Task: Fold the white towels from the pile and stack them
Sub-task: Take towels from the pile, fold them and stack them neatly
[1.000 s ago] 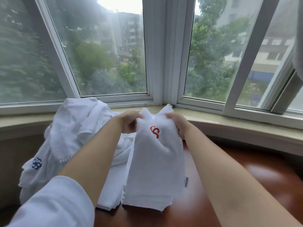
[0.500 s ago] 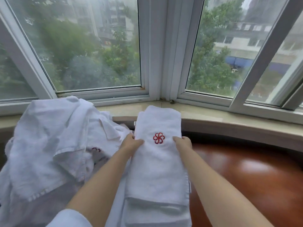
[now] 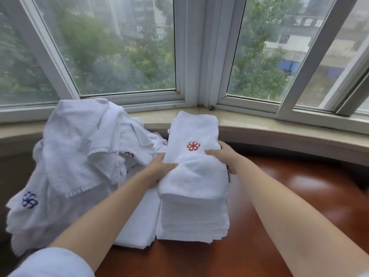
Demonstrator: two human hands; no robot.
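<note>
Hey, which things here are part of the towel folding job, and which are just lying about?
Part of the job:
folded towel
left hand
right hand
stack
unfolded pile

Just there:
wooden table
window sill
windows

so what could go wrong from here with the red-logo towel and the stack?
1. The red-logo towel overhangs the stack's far edge onto the windowsill; it may slump when the left hand and right hand let go.
2. The loose pile leans close beside the stack and could spill onto it.
</note>
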